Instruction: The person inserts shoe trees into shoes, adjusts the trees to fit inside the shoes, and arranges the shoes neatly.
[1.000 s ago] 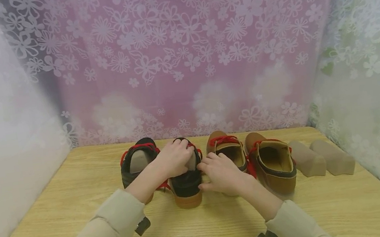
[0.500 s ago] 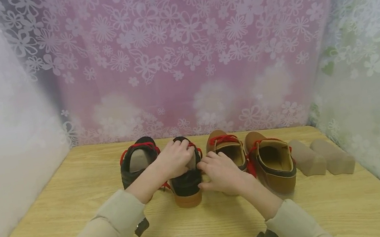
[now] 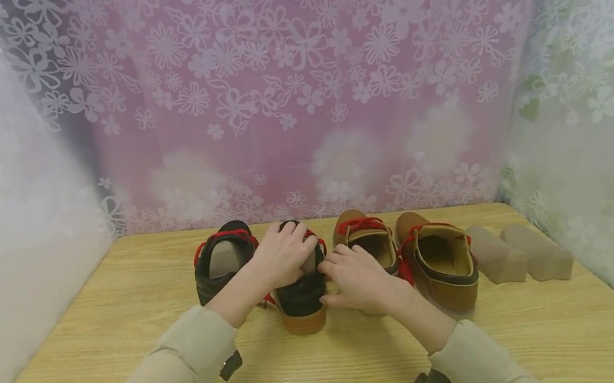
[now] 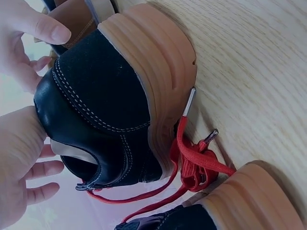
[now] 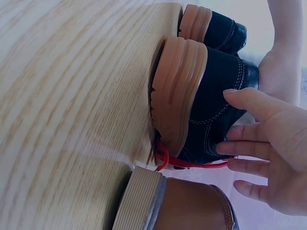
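Note:
Over the opening of a black shoe (image 3: 301,307) with an orange-brown sole and red laces lies my left hand (image 3: 278,258), its fingers toward the tongue. Inside that shoe shows a beige shoe insert (image 3: 310,264), partly hidden by the hand; its edge also appears in the left wrist view. My right hand (image 3: 361,281) touches the shoe's right side, thumb near the heel and fingers loosely spread along the upper in the right wrist view. The matching black shoe (image 3: 209,290) stands to the left with another beige insert (image 3: 225,260) in it.
Two brown shoes with red laces stand on the right: a nearer-to-hand brown shoe (image 3: 349,219), partly behind my right hand, and another brown shoe (image 3: 450,294). Two beige inserts (image 3: 496,258) lie beside them on the wooden table (image 3: 140,306). A pink flowered curtain (image 3: 292,89) hangs behind.
Both hands stay almost where they were on the black shoe. The left hand's fingers have shifted very slightly upward. The other shoes and the loose inserts have not moved.

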`<action>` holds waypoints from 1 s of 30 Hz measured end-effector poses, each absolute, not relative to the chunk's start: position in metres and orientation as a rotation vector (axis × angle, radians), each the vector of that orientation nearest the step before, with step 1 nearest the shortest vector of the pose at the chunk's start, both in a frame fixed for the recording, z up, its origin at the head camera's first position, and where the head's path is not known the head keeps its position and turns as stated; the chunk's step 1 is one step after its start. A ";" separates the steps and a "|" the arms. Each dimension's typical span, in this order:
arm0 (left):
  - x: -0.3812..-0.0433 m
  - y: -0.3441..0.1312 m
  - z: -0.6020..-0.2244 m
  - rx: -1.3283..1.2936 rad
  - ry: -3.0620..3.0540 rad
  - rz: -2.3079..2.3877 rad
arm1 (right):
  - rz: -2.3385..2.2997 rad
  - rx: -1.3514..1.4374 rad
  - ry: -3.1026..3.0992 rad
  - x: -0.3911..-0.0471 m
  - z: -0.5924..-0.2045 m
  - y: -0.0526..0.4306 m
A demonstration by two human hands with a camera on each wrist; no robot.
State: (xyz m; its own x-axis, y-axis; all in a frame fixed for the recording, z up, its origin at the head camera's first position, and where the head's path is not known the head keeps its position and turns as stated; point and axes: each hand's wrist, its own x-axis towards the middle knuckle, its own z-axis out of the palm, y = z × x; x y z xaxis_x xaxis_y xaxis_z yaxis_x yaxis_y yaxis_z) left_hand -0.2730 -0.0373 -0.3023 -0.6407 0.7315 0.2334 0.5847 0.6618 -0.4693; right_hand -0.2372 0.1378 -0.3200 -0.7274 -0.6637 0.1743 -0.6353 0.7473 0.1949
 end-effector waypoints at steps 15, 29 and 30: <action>-0.275 -0.036 -0.304 -1.046 -2.405 0.587 | -0.173 1.027 -2.716 -0.237 -0.320 0.137; -0.278 -0.034 -0.307 -1.060 -2.377 0.597 | -0.142 1.038 -2.719 -0.237 -0.319 0.138; -0.279 -0.034 -0.306 -1.070 -2.383 0.598 | -0.138 1.039 -2.719 -0.237 -0.319 0.138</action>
